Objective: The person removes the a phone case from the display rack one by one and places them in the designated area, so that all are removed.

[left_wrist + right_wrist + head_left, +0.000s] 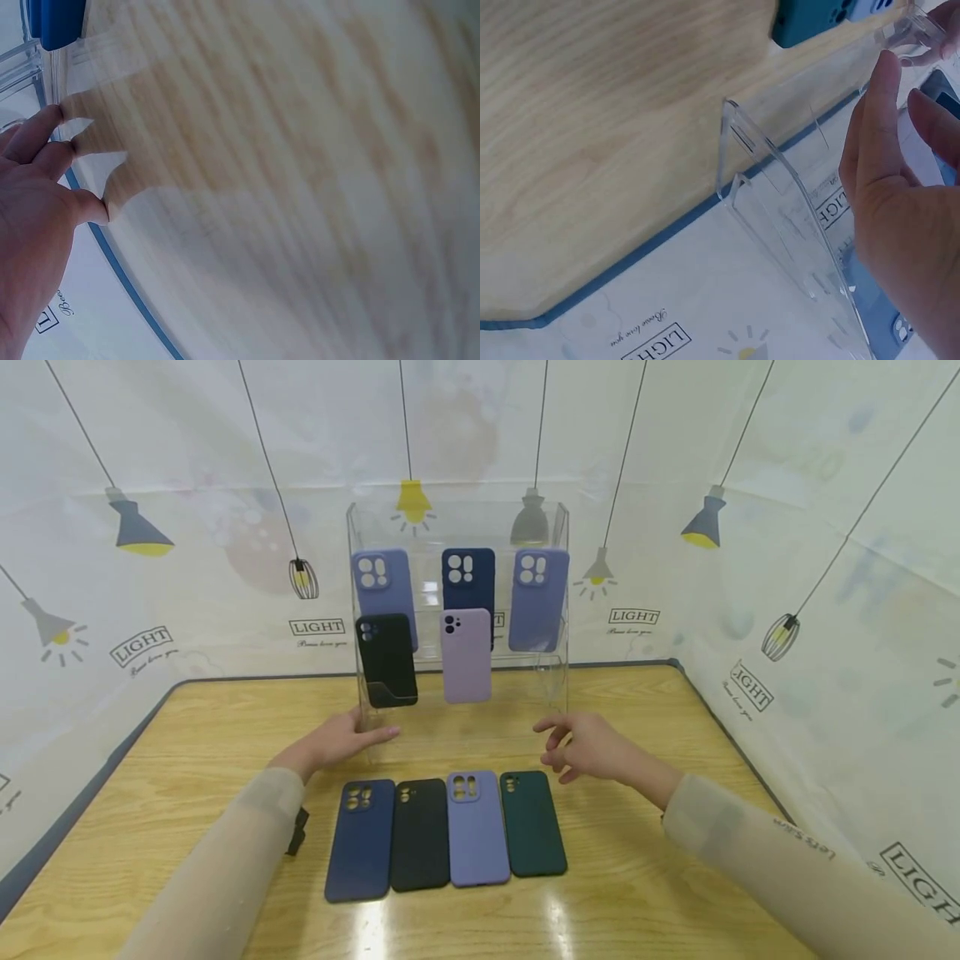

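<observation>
A clear acrylic display stand (465, 727) stands at the back of the table. Its upper row holds a periwinkle phone case (401, 602), a navy phone case (470, 589) and another periwinkle case (537, 610); below lean a black case (388, 668) and a lilac case (467, 664). With thumb stretched rightward, my left hand (333, 743) touches the stand's lower left side. My right hand (592, 747) hovers by the lower right side, fingers loosely bent and holding nothing. In the right wrist view, its thumb and fingers (881, 112) are apart beside the clear panel.
Before the stand lies a row of cases: navy (360, 843), black (422, 839), lavender (477, 835) and dark green (534, 827). A small black object (297, 832) shows beside my left sleeve. Lamp-printed fabric walls (247, 527) border the wooden table (637, 893).
</observation>
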`<state>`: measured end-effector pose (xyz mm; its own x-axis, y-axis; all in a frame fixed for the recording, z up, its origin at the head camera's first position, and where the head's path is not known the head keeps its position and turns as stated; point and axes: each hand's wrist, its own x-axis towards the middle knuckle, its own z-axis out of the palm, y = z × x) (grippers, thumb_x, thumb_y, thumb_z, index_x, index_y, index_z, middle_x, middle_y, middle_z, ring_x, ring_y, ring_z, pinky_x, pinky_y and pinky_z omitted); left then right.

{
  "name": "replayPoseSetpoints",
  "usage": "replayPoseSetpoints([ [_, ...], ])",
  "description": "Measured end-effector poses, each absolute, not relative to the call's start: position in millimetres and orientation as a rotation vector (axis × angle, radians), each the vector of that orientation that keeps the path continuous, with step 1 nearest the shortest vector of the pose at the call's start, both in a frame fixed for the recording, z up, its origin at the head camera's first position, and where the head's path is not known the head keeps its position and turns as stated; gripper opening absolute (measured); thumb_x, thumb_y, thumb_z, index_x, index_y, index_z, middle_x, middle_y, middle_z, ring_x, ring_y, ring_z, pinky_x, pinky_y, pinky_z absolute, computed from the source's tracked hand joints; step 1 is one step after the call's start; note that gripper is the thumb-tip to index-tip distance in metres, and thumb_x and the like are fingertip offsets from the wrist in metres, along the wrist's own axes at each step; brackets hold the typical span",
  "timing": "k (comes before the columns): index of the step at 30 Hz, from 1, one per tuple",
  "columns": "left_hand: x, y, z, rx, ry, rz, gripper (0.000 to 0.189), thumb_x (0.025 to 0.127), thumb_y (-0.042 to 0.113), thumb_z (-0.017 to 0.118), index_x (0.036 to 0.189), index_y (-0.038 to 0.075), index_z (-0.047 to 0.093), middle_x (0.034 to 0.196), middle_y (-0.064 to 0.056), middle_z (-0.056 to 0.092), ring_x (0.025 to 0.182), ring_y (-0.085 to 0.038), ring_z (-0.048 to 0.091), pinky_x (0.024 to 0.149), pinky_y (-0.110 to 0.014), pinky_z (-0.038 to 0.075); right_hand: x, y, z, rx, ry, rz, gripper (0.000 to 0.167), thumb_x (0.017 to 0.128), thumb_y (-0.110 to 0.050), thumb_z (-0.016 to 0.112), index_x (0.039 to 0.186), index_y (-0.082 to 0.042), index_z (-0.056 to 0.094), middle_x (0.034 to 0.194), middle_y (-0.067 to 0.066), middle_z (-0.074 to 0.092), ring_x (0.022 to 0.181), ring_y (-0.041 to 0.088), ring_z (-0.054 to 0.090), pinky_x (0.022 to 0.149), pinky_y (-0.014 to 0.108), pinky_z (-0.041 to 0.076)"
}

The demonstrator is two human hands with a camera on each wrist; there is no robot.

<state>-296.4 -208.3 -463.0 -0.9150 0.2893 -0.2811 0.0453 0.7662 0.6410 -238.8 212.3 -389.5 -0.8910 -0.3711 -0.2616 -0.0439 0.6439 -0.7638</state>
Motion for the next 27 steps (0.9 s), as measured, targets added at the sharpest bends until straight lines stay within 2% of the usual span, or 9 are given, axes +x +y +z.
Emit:
replayPoseSetpoints([
  [4,-296.6,-207.7,-463.0,0.257,2.596,0.930,0.120,0.095,0.081,0.055,0.171,0.004,0.004,0.170,-0.031,0.033,0.157,-0.050,0.035,0.125,-0.066,0.036,-241.6,211.0,-380.3,-0.349,2.486,-1.119,0.044,0.100,-0.004,0.071,0.143,-0.002,0.062,0.112,0.018,0.064,0.086,0.026,0.072,0.078,0.045,0.069],
  [12,-297.4,-208.8,-464.7,0.266,2.597,0.923,0.125,0.092,0.086,0.054,0.171,0.003,0.003,0.170,-0.030,0.032,0.157,-0.050,0.034,0.126,-0.066,0.036,-248.8,209.1,-365.2,-0.394,2.519,-1.082,0.042,0.101,-0.007,0.071,0.142,-0.002,0.062,0.117,0.020,0.066,0.097,0.037,0.073,0.078,0.040,0.068],
  [20,-298.1,-208.8,-465.0,0.260,2.604,0.911,0.126,0.091,0.087,0.053,0.171,0.002,0.005,0.169,-0.032,0.034,0.156,-0.051,0.035,0.125,-0.066,0.037,-259.5,207.0,-342.2,-0.446,2.571,-1.033,0.043,0.102,-0.008,0.069,0.144,-0.002,0.060,0.123,0.024,0.066,0.096,0.029,0.074,0.078,0.040,0.068],
  [27,-296.7,-208.5,-464.2,0.257,2.598,0.919,0.123,0.093,0.084,0.053,0.171,0.002,0.004,0.171,-0.031,0.030,0.157,-0.051,0.033,0.126,-0.067,0.035,-277.2,207.0,-319.2,-0.403,2.673,-1.037,0.043,0.103,-0.008,0.070,0.144,-0.004,0.062,0.124,0.022,0.066,0.108,0.036,0.075,0.075,0.035,0.068],
])
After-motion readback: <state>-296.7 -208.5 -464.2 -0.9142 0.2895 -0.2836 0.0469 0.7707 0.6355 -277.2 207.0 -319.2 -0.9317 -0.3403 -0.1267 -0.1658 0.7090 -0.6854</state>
